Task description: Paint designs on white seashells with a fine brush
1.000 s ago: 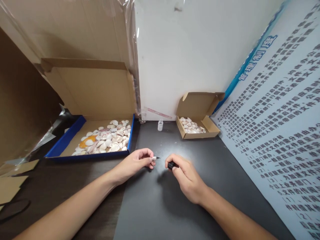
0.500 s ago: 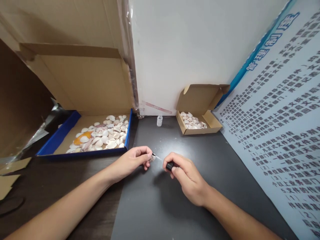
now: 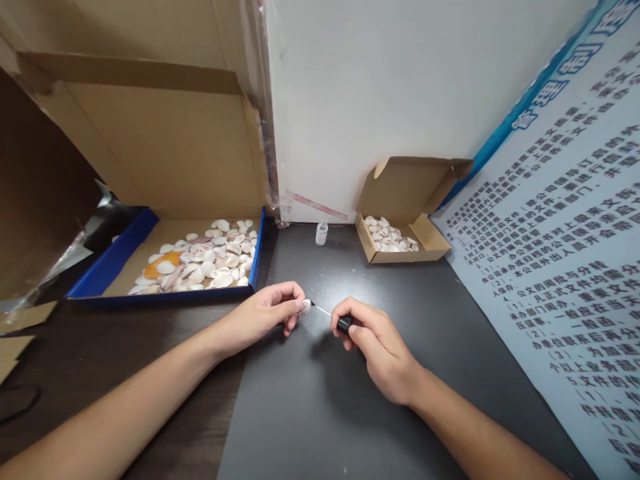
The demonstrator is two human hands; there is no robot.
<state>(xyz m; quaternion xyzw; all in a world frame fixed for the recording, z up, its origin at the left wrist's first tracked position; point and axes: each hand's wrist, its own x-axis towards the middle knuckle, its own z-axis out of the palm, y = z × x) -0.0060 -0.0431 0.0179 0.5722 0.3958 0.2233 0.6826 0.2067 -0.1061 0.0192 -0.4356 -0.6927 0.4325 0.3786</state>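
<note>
"What do I have at the left hand [image 3: 280, 310]?"

"From my remote view, I see its thumb and fingers pinched narrowly around a small pale shell [image 3: 305, 307], just above the grey surface [image 3: 300, 427]."

"And the right hand [image 3: 373, 343]?"

"I have it curled around a black cap [image 3: 344, 325]. A thin rod [image 3: 323, 311] runs from the cap toward the left hand and ends in a dark tip [image 3: 313, 303]. I read that tip as right at the shell's edge, but I can't tell whether they touch."

"Farther out?"

"Beyond both hands, I see a small clear bottle [image 3: 321, 234] with a pale label, upright near the white panel [image 3: 375, 100]. To the right of it is a small open cardboard box [image 3: 410, 256] with pale shells [image 3: 387, 237] in its left part."

"And on my left side?"

"A larger open box with blue walls [image 3: 175, 295], its lid raised. I see many loose shells [image 3: 220, 257] in it, and one orange piece [image 3: 161, 265] among them, partly covered by a white shell [image 3: 166, 267]. At the far right, a printed board [image 3: 565, 267] slants past the small box."
</note>
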